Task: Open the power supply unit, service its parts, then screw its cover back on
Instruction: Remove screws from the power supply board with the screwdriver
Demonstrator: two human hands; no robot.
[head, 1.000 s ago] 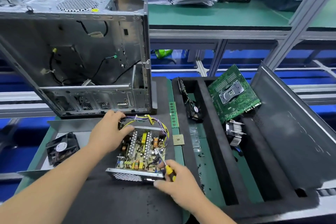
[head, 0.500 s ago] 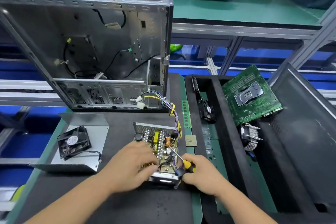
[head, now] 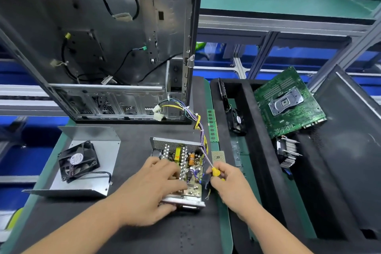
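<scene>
The power supply unit (head: 181, 150) lies open on the black mat, its circuit board with coils and heat sinks exposed. My left hand (head: 153, 187) rests on the board's near left part and grips the unit's near edge. My right hand (head: 228, 181) holds a yellow-handled screwdriver (head: 214, 170) at the unit's right side, its shaft slanting up and left along the board's right edge. The unit's cable bundle (head: 198, 123) runs up towards the computer case. The bent metal cover (head: 90, 163) lies to the left with a black fan (head: 77, 161) on it.
An empty computer case (head: 99, 47) stands behind the unit. A RAM stick (head: 212, 126) and a CPU chip (head: 218, 156) lie right of it. The black foam tray (head: 266, 171) on the right holds a green motherboard (head: 288, 103), a small fan (head: 237, 119) and a heat sink (head: 288, 152).
My left hand moved from the unit's far corner to its near part. The cable bundle now lies stretched out towards the case. My right hand shifted the screwdriver to the unit's right edge.
</scene>
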